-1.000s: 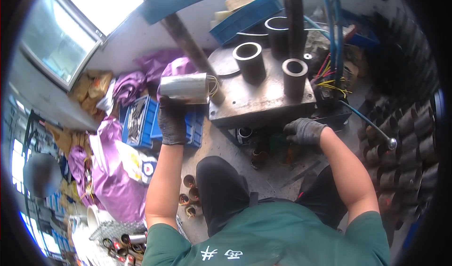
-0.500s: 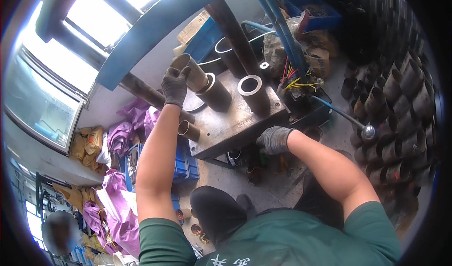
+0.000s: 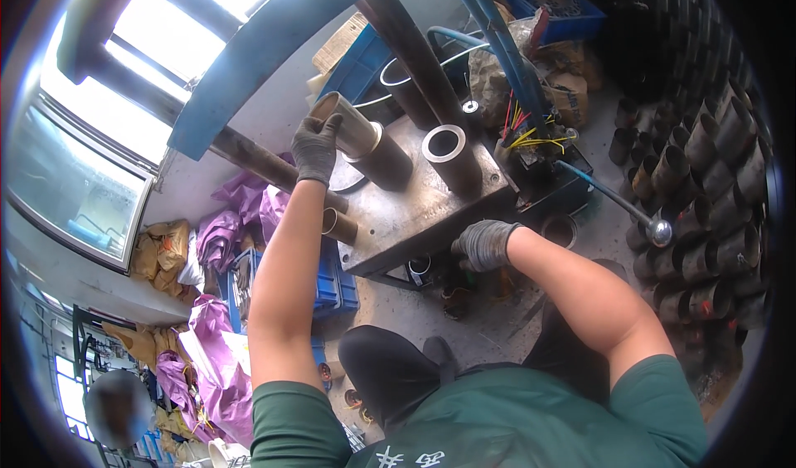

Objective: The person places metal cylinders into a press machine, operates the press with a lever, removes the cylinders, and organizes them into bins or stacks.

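In the head view, your left hand (image 3: 315, 155) grips the metal sleeve (image 3: 352, 128) near its upper rim, above the left part of the steel desk (image 3: 406, 229). The sleeve leans, its lower end at the mouth of a dark cylinder (image 3: 386, 168); you cannot tell how far inside it sits. A second dark cylinder (image 3: 461, 174) stands to the right, a third (image 3: 412, 95) farther back. Your right hand (image 3: 487, 244) is curled by the near edge; whether it holds anything cannot be told.
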Available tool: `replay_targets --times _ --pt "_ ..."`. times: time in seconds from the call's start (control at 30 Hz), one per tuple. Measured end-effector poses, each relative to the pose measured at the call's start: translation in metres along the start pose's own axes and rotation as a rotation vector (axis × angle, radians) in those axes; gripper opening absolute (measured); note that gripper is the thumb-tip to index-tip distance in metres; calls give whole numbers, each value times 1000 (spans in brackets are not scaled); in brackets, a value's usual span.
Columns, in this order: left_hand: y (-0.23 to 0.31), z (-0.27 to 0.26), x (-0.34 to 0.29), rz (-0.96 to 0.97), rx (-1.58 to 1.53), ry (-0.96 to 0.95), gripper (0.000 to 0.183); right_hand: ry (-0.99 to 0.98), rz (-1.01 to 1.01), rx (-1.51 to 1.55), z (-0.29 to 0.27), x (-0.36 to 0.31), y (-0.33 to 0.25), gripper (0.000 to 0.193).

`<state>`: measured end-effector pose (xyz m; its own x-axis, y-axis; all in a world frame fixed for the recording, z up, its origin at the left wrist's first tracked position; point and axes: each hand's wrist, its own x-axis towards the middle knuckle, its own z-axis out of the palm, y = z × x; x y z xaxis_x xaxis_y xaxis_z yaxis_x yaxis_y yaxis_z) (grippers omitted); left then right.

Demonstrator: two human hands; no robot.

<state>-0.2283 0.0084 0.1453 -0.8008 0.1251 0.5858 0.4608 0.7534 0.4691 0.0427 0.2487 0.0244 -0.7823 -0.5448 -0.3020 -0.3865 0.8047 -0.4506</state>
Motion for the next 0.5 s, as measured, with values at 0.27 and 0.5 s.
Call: replay_targets --times 0.27,0.5 --pt "21 -11 0 233 228 77 42 -14 3 25 3 7 2 42" --pt "44 -25 9 409 399 -255 31 83 -14 80 -9 -5 2 38"
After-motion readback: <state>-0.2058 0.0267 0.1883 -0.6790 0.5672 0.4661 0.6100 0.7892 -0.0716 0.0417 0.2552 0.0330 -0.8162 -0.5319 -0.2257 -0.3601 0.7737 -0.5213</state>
